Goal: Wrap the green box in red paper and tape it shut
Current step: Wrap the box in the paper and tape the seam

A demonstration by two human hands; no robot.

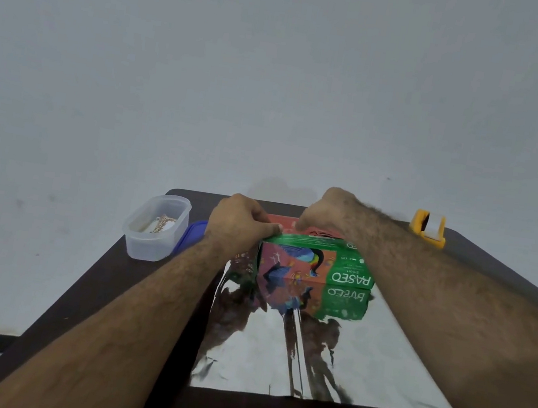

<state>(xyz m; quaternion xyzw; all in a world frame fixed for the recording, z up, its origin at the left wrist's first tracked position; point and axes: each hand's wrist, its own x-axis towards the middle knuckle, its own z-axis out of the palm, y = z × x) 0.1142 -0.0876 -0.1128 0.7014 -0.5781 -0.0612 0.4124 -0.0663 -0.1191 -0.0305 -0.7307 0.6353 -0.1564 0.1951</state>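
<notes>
The box (316, 260) sits on the paper (326, 350), tub (153, 227) left, tape dispenser (428, 228) right.

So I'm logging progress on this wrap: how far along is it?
Early stage. Done: the green box sits on the spread paper, whose shiny silver side faces up. In hand: the left hand and the right hand are at the box's far top edge, seemingly pulling up the red far flap; the exact grip is hidden. Left: folding the near side over, closing the ends, and taping; the yellow tape dispenser sits untouched at the table's far right corner.
</notes>
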